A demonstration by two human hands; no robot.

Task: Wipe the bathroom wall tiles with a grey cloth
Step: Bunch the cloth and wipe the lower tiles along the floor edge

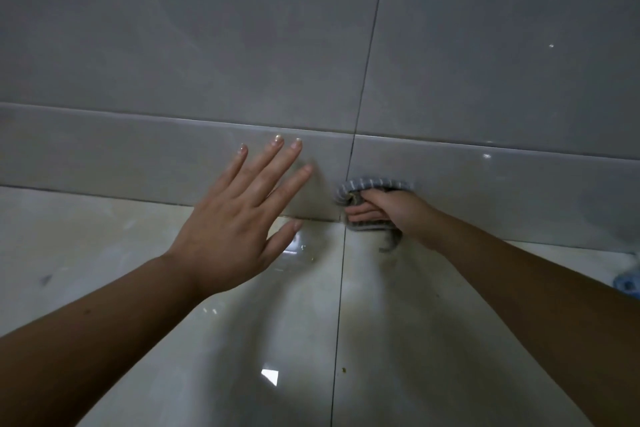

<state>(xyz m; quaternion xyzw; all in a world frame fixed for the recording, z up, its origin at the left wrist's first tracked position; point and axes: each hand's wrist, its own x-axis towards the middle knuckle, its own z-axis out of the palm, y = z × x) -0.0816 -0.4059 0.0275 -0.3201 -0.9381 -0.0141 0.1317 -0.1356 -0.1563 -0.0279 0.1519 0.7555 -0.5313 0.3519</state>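
Wiping the skirting tile, the right hand grips the bunched grey cloth; the left hand is spread wide, fingers straight. Next likely calls for firm sideways strokes.

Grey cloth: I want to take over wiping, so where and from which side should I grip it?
Grip its bunched middle, where the right hand holds the grey cloth, coming from the open room side: the skirting tile backs it, and its loose tail would probably only trail.
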